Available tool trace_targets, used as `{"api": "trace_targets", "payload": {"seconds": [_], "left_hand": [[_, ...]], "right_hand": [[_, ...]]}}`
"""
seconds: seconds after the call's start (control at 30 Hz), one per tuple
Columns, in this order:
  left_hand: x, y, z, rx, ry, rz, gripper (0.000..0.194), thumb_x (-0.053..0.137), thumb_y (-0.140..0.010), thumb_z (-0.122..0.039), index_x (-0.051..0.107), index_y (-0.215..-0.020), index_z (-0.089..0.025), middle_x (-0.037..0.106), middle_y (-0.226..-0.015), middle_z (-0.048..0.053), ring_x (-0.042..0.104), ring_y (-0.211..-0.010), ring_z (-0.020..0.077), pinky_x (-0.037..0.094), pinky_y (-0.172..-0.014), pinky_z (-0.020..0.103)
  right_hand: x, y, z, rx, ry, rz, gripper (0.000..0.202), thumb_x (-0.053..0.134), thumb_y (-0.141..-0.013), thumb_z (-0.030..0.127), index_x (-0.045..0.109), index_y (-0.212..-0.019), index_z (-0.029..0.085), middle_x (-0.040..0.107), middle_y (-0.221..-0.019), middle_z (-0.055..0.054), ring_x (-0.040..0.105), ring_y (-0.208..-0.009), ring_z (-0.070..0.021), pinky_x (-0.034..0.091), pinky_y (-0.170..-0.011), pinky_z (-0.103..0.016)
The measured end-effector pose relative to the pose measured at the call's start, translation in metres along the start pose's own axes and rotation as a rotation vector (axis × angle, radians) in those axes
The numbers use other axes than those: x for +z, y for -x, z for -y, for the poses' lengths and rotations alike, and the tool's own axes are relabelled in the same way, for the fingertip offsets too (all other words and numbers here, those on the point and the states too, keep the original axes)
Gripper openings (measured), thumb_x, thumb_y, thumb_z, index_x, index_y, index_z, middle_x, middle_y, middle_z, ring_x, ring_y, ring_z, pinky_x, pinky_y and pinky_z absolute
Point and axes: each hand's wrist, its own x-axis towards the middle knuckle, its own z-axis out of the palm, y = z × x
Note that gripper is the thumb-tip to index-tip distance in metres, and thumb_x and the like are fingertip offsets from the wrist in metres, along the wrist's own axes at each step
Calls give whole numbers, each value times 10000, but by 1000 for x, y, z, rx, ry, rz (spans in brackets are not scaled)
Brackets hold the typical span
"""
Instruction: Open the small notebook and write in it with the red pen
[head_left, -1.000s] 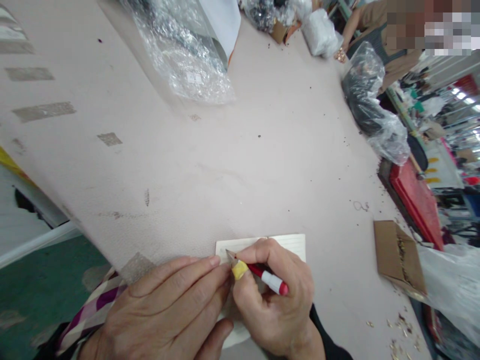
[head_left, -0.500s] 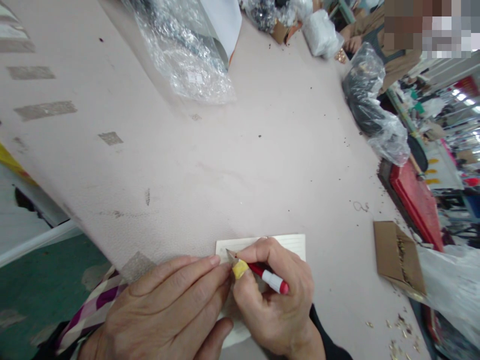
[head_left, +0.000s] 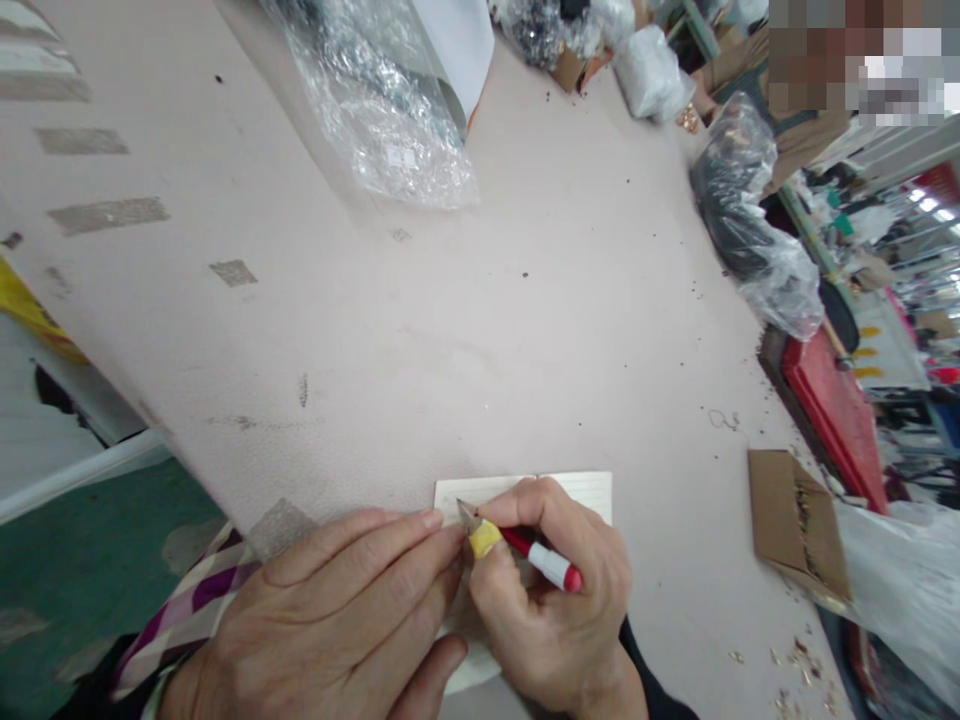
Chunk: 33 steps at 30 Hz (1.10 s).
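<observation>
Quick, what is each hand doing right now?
Left hand: open, lying flat on the notepad.
Right hand: closed around a red pen, tip on the notepad.

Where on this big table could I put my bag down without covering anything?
The wide bare stretch of table between the bubble-wrap bag, the notepad and the cardboard box. The far edge with the dark plastic bag is crowded.
</observation>
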Motion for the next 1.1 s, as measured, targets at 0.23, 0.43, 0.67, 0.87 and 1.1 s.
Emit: {"api": "trace_targets", "payload": {"seconds": [0.23, 0.43, 0.67, 0.87, 1.1], "left_hand": [[1, -1, 0, -11, -11, 16, 212, 603, -881, -181, 747, -1031, -136, 761, -1121, 36, 648, -1129, 167, 428, -1089, 330], [2, -2, -1, -29, -8, 8, 214, 596, -883, -184, 744, -1031, -142, 763, -1116, 26, 648, -1130, 157, 428, -1095, 319], [1, 0, -3, -26, -20, -3, 215, 589, -886, -188, 741, -1035, -151, 763, -1116, 18, 654, -1118, 154, 429, -1093, 312], [3, 1, -3, -61, -25, 0, 203, 576, -896, -189, 740, -1013, -168, 766, -1110, 6, 648, -1132, 140, 433, -1102, 311], [5, 4, -4, -66, -18, -1, 214, 555, -914, -225, 739, -1018, -193, 764, -1120, -13, 646, -1140, 130, 437, -1120, 305]], "right_hand": [[-1, -1, 0, -4, -8, -1, 135, 519, -692, 81, 611, -688, 179, 586, -578, 56, 528, -480, -82, 388, -479, -231], [-2, -1, 1, -5, -12, 5, 132, 521, -686, 82, 616, -686, 175, 584, -577, 58, 512, -477, -72, 378, -477, -223], [-1, 0, 0, 2, -18, 13, 146, 519, -685, 71, 617, -694, 178, 594, -594, 56, 546, -510, -81, 405, -502, -231], [-1, 0, 0, -3, -5, 16, 147, 519, -701, 77, 625, -710, 179, 604, -597, 57, 559, -514, -85, 421, -509, -236], [0, 1, 0, -2, 4, 27, 144, 511, -693, 87, 624, -700, 177, 611, -599, 50, 571, -525, -94, 417, -501, -242]]}}
